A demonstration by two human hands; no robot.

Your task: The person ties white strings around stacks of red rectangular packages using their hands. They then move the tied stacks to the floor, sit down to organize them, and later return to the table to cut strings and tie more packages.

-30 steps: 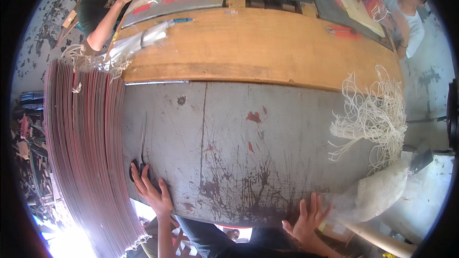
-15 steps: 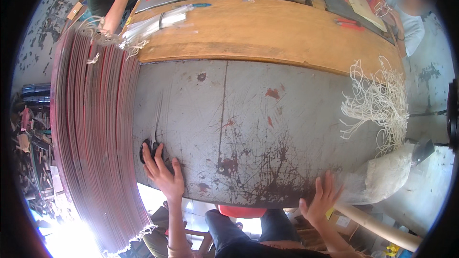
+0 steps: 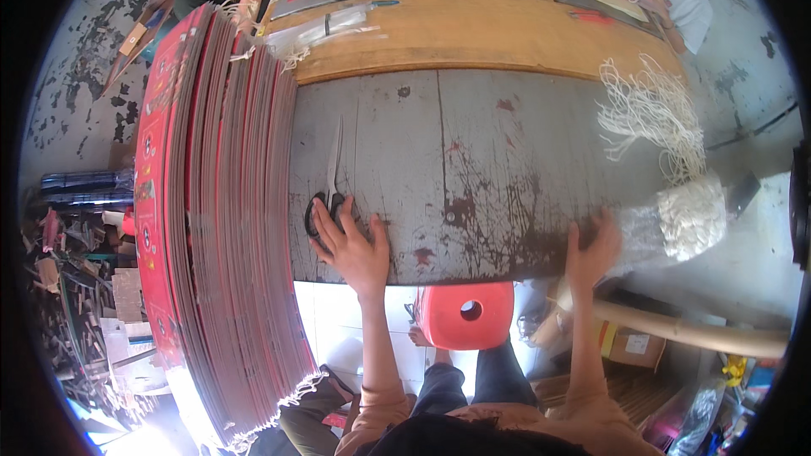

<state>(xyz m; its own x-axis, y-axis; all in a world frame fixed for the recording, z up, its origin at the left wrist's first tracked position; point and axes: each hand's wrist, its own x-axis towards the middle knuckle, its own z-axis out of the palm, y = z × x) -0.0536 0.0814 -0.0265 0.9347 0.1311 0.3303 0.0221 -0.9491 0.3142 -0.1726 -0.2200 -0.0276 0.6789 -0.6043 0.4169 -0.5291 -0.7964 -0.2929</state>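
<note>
My left hand (image 3: 359, 257) lies on the grey, scratched tabletop (image 3: 380, 143) with its fingers spread. Its fingertips rest at the black handles of a pair of scissors (image 3: 335, 152), whose blades point to the far side. Over at the table's near right edge is my right hand (image 3: 593, 255), fingers apart and slightly smeared, beside a clear plastic bag (image 3: 638, 232). White cords (image 3: 655, 114) spill out of that bag across the tabletop. Left of the scissors rises a tall stack of red-and-grey cardboard sheets (image 3: 245, 203), with white strings at both ends.
A red stool (image 3: 431, 321) with a round hole stands below the table's front edge. A wooden surface (image 3: 473, 34) adjoins the far side, with plastic sleeves (image 3: 329, 29) on it. Two people sit beyond. A cardboard tube (image 3: 701, 333) and a box (image 3: 634, 346) lie lower right.
The view has shifted, so the stool and floor show more and the table edge sits higher. Both hands stay near the front edge, the left still at the scissors.
</note>
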